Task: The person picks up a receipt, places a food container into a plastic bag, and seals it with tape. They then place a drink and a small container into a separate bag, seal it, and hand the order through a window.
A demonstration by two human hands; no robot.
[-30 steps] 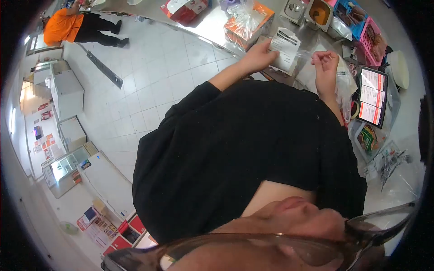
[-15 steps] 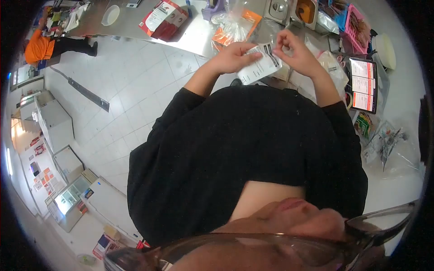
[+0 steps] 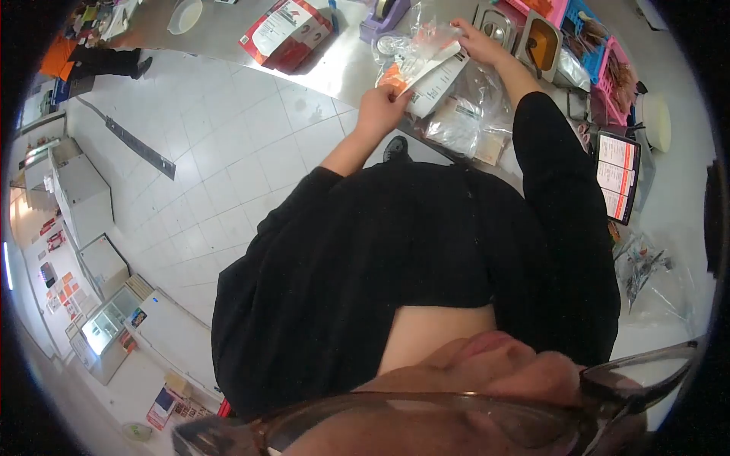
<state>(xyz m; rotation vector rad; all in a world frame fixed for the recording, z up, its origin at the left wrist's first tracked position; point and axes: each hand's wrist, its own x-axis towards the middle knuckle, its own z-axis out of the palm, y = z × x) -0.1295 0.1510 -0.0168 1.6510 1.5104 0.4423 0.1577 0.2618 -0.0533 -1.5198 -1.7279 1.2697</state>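
Observation:
My left hand (image 3: 382, 112) pinches the lower corner of an orange-and-white packet (image 3: 397, 78) at the counter's near edge. Farther out, my right hand (image 3: 480, 43) has its fingers closed at the far end of the same packet, by crinkled clear plastic (image 3: 432, 38). A white printed slip (image 3: 439, 85) shows just beside and partly beneath the packet; whether a hand also grips it is hidden. Close to the slip, a clear plastic bag with pale contents (image 3: 456, 121) lies at the counter edge.
A red-and-white box (image 3: 285, 34) and a purple tape dispenser (image 3: 382, 21) stand on the steel counter to the left. On the right are metal containers (image 3: 538, 47), a pink basket (image 3: 613, 80) and a tablet (image 3: 616, 176). A person in orange (image 3: 57, 59) stands far left.
Both hands have moved from the printed slip, held near my body, to the orange-and-white packet. My right hand has reached farther forward; the slip now lies beside the packet.

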